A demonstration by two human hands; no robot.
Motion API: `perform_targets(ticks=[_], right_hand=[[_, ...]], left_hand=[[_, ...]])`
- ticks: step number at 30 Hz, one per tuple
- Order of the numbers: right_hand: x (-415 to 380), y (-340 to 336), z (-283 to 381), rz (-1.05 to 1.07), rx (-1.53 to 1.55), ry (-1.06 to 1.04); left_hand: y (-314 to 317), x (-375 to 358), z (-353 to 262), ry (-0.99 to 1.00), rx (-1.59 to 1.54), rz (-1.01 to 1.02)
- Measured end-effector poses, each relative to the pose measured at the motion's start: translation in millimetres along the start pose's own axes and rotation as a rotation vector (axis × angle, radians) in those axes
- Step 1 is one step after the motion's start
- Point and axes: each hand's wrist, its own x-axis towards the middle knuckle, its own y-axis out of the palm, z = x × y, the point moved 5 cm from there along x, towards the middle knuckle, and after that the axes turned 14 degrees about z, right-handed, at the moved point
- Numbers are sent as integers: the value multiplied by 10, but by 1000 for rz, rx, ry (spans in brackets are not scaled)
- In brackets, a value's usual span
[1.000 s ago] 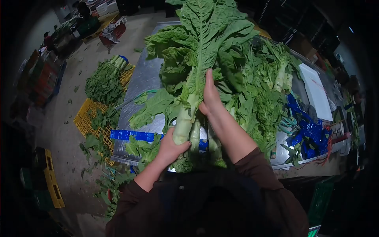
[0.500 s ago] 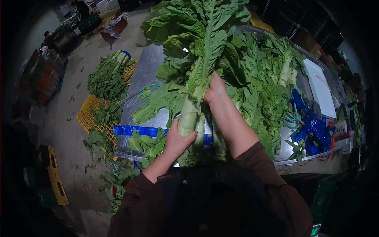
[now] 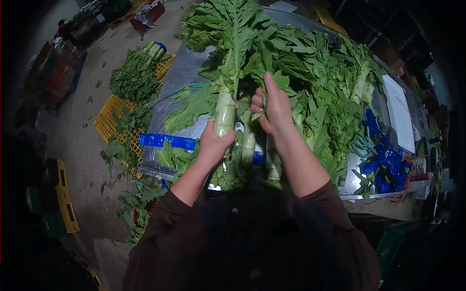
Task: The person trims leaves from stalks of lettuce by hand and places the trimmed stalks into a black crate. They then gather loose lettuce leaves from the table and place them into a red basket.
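A stem lettuce (image 3: 224, 109) with a thick pale stem and a broad leafy top stands tilted away from me over the metal table. My left hand (image 3: 215, 144) is wrapped round its lower stem, thumb across the front. Just right of the stem, my right hand (image 3: 275, 107) is closed with its thumb up on a lettuce leaf (image 3: 265, 60), whose blade rises above the fist. Below and between my hands lie more pale stems (image 3: 248, 144), partly hidden. A blue strap (image 3: 167, 141) crosses the table left of my left hand.
Stem lettuces (image 3: 323, 106) are heaped on the table's right side. Beyond them lie a white board (image 3: 399, 112) and crumpled blue strapping (image 3: 391, 167). On the floor at left are a yellow crate (image 3: 114, 116), a tied bundle (image 3: 135, 72) and scattered leaves.
My right hand has come off the upper stem and turned, now closed on a leaf to its right. The stem lettuce has shifted slightly left and up with my left hand still on it.
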Motion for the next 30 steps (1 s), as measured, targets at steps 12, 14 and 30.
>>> perform_targets(ticks=[12,14,30], right_hand=[[899,-419,56,-349,-1437,-188],[823,-406,36,-326,-1480,-324],[344,920,-612,583,-1627,-507]], left_hand=[[-15,-277,256,-84,584,-126],[23,-285,225,-133,602,-104],[28,-123,404,-113,257,142]])
